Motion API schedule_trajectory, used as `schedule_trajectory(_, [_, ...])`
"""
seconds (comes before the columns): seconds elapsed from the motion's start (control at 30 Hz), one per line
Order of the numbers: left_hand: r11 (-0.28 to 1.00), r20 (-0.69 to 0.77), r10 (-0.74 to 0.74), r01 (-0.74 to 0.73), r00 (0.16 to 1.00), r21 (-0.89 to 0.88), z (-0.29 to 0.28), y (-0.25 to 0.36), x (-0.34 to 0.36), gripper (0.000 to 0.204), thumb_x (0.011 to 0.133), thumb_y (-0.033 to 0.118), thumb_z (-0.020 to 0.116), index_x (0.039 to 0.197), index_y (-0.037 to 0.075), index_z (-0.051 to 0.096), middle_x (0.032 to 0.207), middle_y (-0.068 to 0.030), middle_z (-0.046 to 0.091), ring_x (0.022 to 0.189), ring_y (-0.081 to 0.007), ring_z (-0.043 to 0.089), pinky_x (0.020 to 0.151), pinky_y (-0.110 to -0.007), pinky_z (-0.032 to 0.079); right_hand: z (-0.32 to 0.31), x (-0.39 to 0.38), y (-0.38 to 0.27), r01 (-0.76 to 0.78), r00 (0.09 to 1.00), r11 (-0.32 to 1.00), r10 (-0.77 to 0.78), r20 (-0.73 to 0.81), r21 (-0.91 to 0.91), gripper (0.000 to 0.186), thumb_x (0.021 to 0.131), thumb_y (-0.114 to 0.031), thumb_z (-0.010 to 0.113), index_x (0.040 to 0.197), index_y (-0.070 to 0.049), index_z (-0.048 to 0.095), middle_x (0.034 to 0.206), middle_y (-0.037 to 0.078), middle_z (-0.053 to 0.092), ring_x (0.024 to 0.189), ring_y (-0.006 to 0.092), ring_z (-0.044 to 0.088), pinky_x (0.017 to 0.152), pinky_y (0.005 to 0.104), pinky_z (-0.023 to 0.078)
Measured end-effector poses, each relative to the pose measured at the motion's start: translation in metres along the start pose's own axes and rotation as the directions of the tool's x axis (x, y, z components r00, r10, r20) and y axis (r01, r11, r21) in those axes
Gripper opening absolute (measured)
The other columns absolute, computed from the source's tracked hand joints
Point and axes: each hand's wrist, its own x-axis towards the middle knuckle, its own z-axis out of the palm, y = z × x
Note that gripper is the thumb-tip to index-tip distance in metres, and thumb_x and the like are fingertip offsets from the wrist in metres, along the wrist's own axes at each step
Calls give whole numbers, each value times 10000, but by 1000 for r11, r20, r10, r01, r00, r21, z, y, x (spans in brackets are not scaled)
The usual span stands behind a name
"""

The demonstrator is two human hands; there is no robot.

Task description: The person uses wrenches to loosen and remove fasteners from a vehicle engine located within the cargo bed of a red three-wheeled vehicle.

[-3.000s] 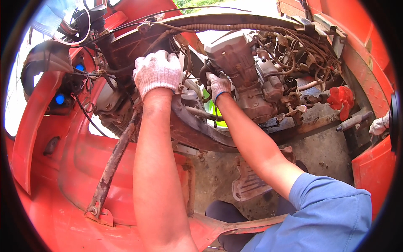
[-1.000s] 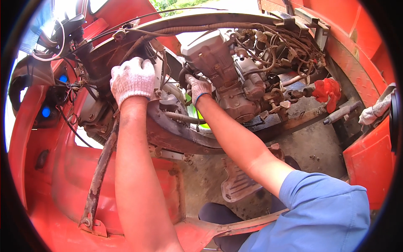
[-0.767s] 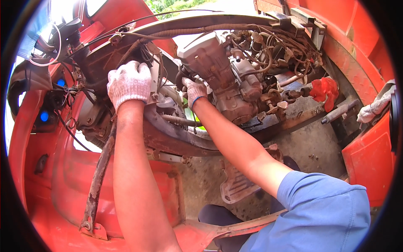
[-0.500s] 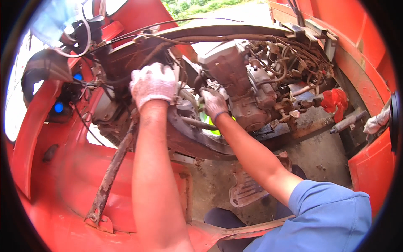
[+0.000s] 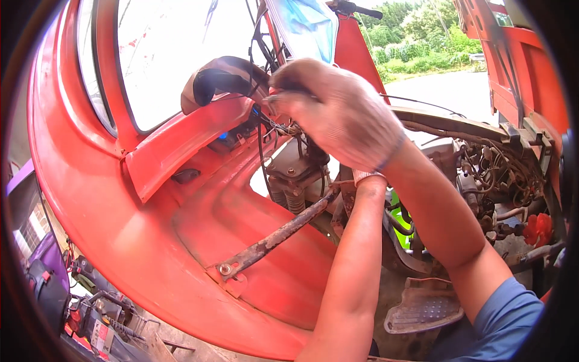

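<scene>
My right hand (image 5: 347, 114), in a white knit work glove, is raised over the wiring near the steering column. Its fingers curl closed and are slightly blurred; what they hold, if anything, is hidden. Just beyond the fingertips are thin black cables (image 5: 260, 145) and a brown-black curved cover (image 5: 232, 75). My left hand (image 5: 369, 175) sits lower, behind the right one. Only its glove cuff and wrist show, so its fingers are hidden. Close below it, a rusty brace bar (image 5: 283, 232) runs down to a bolt on the red body panel (image 5: 253, 208).
A dirty engine (image 5: 467, 175) with hoses and wires lies right of my arms, near a red rag (image 5: 537, 230). A metal foot pedal (image 5: 422, 308) is below. A light-blue sheet (image 5: 304, 27) hangs at the top. Mechanical parts (image 5: 108, 326) lie at lower left.
The view has swung left. My right hand has left the engine area and risen across to the wiring, now in front of my left hand, which it mostly covers.
</scene>
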Motion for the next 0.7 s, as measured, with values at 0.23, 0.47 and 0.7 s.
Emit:
schedule_trajectory(0.23, [992,5,84,-83,996,-93,4,50,1,357,951,424,549,1050,148,753,1158,-71,701,1130,-319,581,971,-472,468,176,186,28,317,895,771,-50,444,-553,256,928,-312,663,1126,-208,789,1023,72,775,992,256,735,867,400,576])
schedule_trajectory(0.47, [998,84,-14,19,996,-61,7,2,-27,361,948,426,548,1055,151,754,1154,-72,704,1133,-318,580,970,-475,463,284,184,3,118,784,899,176,595,-422,250,717,-96,761,959,-122,820,1009,152,773,956,286,757,764,449,621])
schedule_trajectory(0.7, [997,64,11,-6,998,-83,9,16,-23,364,945,429,547,1060,153,754,1149,-73,707,1136,-318,579,969,-477,458,303,182,69,69,787,967,98,609,-245,370,929,-261,655,1292,-201,699,1182,55,745,1009,248,724,875,385,576])
